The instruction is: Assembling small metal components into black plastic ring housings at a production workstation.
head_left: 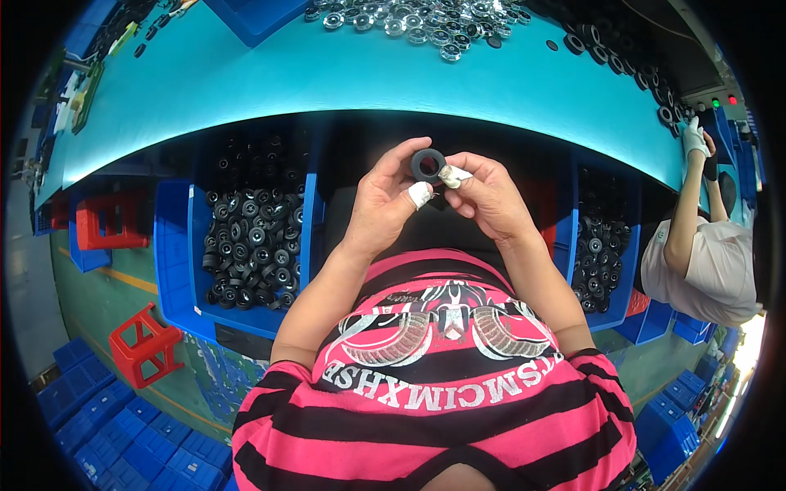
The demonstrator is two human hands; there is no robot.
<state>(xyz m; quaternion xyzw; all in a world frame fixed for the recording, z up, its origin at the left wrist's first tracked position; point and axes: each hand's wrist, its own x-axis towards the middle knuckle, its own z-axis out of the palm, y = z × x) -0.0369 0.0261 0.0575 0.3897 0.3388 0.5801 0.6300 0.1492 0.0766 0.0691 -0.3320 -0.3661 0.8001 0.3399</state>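
Observation:
Between my two hands, just in front of my body, is a small black rubber ring like a toy tyre [427, 165]. My left hand [385, 196] grips its left side, fingers behind and the white-wrapped thumb at its lower edge. My right hand [489, 195] holds its right side, the thumb, also wrapped in white, pressed against the rim. The ring's open middle faces up toward me. Whether anything sits inside it is too small to tell.
A blue bin [196, 254] of black wheels [252, 237] stands left, another heap of wheels [598, 254] right. On the turquoise table [327, 74] lie clear wheel hubs [417, 23] and black rings [602, 53]. A co-worker [704, 254] sits right. Red stool [143, 345] lower left.

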